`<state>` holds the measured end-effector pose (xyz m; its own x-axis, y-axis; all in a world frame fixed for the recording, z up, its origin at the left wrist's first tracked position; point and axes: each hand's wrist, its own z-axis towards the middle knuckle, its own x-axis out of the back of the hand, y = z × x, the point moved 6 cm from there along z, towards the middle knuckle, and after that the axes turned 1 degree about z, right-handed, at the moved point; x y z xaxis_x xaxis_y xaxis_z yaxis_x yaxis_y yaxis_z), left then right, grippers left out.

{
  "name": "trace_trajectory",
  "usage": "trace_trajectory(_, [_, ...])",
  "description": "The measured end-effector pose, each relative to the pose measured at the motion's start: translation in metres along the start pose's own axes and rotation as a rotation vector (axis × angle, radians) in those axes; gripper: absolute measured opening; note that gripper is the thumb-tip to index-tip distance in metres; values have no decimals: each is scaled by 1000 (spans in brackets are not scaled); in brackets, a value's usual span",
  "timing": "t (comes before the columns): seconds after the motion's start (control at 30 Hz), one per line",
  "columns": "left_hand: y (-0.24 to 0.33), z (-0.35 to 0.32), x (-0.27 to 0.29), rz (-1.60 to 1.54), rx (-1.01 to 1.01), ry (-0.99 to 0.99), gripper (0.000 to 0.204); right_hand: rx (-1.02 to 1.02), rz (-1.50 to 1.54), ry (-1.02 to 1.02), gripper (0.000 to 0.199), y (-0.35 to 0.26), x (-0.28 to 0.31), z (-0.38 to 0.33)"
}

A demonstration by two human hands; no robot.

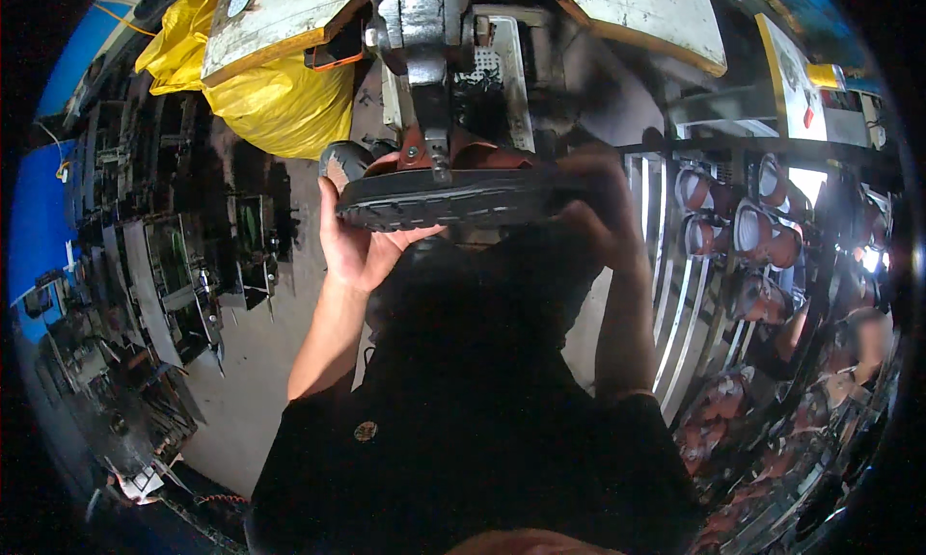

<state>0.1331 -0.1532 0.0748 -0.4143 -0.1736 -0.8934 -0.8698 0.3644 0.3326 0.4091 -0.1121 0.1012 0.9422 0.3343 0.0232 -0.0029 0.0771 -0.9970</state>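
A reddish-brown shoe with a thick black treaded sole (453, 200) lies sideways across the front of a dark metal machine (424, 44), its sole edge facing me. The machine's narrow arm comes down to the sole's upper edge. My left hand (359, 242) holds the shoe's left end, palm up, thumb raised beside it and fingers beneath the sole. At the other end, in deep shadow, my right hand (603, 203) grips the shoe; its fingers are partly hidden. A greyish shoe part (344, 160) shows behind the left end.
White worktops (656, 20) flank the machine. A pale crate (521, 82) with dark scraps stands behind it. Yellow sacking (285, 107) hangs at the left, above dark metal racks (159, 275). Brown shoes (767, 235) fill a rack at the right, where another person's arm (868, 348) shows.
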Motion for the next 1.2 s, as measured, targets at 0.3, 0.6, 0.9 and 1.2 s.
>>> trace_trajectory(0.3, [0,6,-2,-18,17,47,77,-35,-32,67,41,-5,13,-2])
trace_trajectory(0.6, [-7,-2,3,28,201,71,72,-11,127,67,42,-8,3,5])
trace_trajectory(0.9, [-35,-41,5,608,107,-106,102,34,672,288,82,27,-15,38])
trace_trajectory(1.2, [-60,-53,1,1102,3,-211,90,154,824,179,98,-1,-13,56])
